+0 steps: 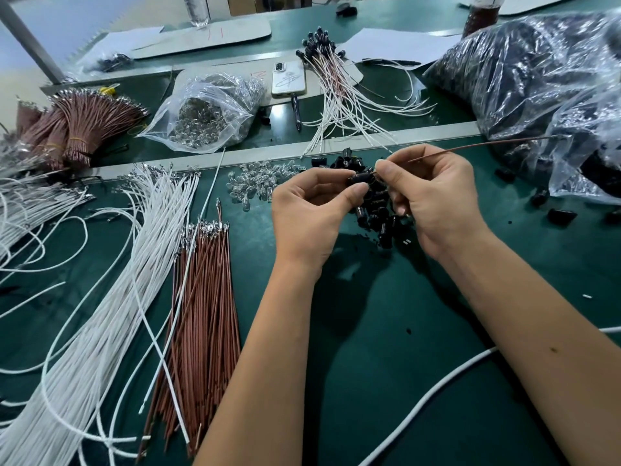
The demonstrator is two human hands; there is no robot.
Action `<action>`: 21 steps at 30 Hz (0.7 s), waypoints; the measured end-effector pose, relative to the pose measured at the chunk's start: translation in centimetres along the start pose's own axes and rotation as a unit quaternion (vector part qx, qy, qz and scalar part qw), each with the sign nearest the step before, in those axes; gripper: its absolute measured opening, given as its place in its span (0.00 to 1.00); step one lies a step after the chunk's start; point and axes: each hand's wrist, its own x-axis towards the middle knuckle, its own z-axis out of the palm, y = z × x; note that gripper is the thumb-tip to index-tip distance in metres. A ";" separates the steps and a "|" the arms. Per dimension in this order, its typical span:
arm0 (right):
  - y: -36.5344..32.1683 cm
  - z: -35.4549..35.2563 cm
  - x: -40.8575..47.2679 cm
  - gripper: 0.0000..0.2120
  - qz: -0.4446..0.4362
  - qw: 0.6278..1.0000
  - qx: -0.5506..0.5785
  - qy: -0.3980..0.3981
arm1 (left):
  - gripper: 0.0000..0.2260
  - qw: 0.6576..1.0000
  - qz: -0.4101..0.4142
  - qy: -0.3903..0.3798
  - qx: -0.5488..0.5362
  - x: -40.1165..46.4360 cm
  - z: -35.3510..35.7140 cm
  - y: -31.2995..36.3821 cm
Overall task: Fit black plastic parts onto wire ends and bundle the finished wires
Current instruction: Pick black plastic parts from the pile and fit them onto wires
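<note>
Looking down from the head camera: pinching a black plastic part [361, 179] between thumb and fingertips of the left hand [311, 213], fingers curled round it, holding it above a loose heap of black parts [376, 210] on the green mat [386, 331]. Gripping a brown wire [484, 144] in the right hand [433, 196], thumb and forefinger closing on it just beside the part, the wire's near end meeting the part's right side; whether already seated inside, cannot tell. Trailing away up and to the right, that wire, its far end reaching toward a big plastic bag of black parts [537, 79].

Lying left of the left hand, well apart: a flat sheaf of brown wires [201, 314], and beside it a long fan of white wires [111, 297]. Sitting just beyond the left hand's knuckles, a scatter of clear bulbs [258, 181]. Resting farther back, a clear bag of bulbs [208, 112], tied brown bundles [84, 126] at far left, a white phone [288, 79], a pen [296, 111] below it. Fanning out behind the hands, finished wires with black caps [336, 92], caps bunched at the far end. Curving across the mat under the right forearm, a thick white cord [437, 391]. Lying loose at right, a few stray black parts [561, 215].
</note>
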 end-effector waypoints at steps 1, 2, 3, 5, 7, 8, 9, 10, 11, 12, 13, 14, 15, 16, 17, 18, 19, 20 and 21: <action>0.0 0.0 0.0 0.08 0.002 1.000 0.004 0.001 | 0.08 1.000 -0.002 -0.001 -0.003 0.0 0.0 0.0; -0.1 -0.1 0.0 0.08 0.002 1.000 0.007 0.001 | 0.08 1.000 -0.003 0.002 -0.006 0.0 0.0 0.0; -0.1 -0.1 0.1 0.08 0.001 1.000 0.010 0.000 | 0.08 1.000 -0.005 0.008 -0.009 0.0 0.0 0.0; -0.2 -0.2 0.1 0.09 -0.001 1.000 0.016 -0.003 | 0.08 1.000 -0.010 0.017 -0.020 0.1 0.0 0.1; -0.2 -0.2 0.1 0.08 0.011 0.999 0.040 -0.014 | 0.08 0.999 -0.017 0.016 -0.030 0.0 0.0 0.2; -0.2 -0.1 0.1 0.08 0.022 0.998 0.062 -0.022 | 0.07 0.999 -0.021 0.013 -0.035 0.0 0.1 0.2; -0.2 -0.1 0.1 0.08 0.032 0.996 0.082 -0.028 | 0.07 0.999 -0.025 0.010 -0.042 0.0 0.1 0.3; -0.2 0.0 0.1 0.07 0.037 0.994 0.094 -0.032 | 0.06 0.998 -0.030 0.009 -0.048 0.0 0.2 0.3; -0.2 0.0 0.1 0.07 0.037 0.994 0.095 -0.034 | 0.06 0.998 -0.036 0.010 -0.054 -0.1 0.2 0.4; -0.2 0.0 0.1 0.08 0.031 0.995 0.087 -0.034 | 0.05 0.997 -0.043 0.011 -0.059 -0.1 0.2 0.5; -0.1 0.0 0.0 0.08 0.020 0.997 0.074 -0.032 | 0.05 0.996 -0.050 0.013 -0.066 -0.1 0.2 0.5; 0.0 0.0 0.0 0.08 0.004 0.998 0.057 -0.028 | 0.05 0.996 -0.059 0.015 -0.073 -0.1 0.2 0.5; 0.0 0.1 -0.1 0.08 -0.016 0.999 0.038 -0.021 | 0.05 0.995 -0.068 0.017 -0.077 -0.2 0.2 0.6; 0.0 0.2 -0.3 0.08 -0.038 0.999 0.017 -0.011 | 0.05 0.994 -0.076 0.017 -0.079 -0.2 0.2 0.6; 0.0 0.3 -0.4 0.09 -0.059 0.998 -0.003 -0.001 | 0.05 0.993 -0.083 0.015 -0.079 -0.2 0.2 0.6; 0.0 0.3 -0.4 0.09 -0.074 0.997 -0.018 0.007 | 0.05 0.993 -0.088 0.012 -0.078 -0.2 0.2 0.6; -0.2 0.3 -0.4 0.09 -0.080 0.997 -0.023 0.007 | 0.05 0.993 -0.088 0.010 -0.077 -0.2 0.2 0.6; -0.3 0.2 -0.3 0.09 -0.075 0.997 -0.017 0.003 | 0.05 0.993 -0.085 0.010 -0.077 -0.2 0.3 0.7; -0.4 0.1 -0.2 0.09 -0.065 0.998 -0.008 -0.005 | 0.05 0.994 -0.080 0.012 -0.078 -0.2 0.2 0.7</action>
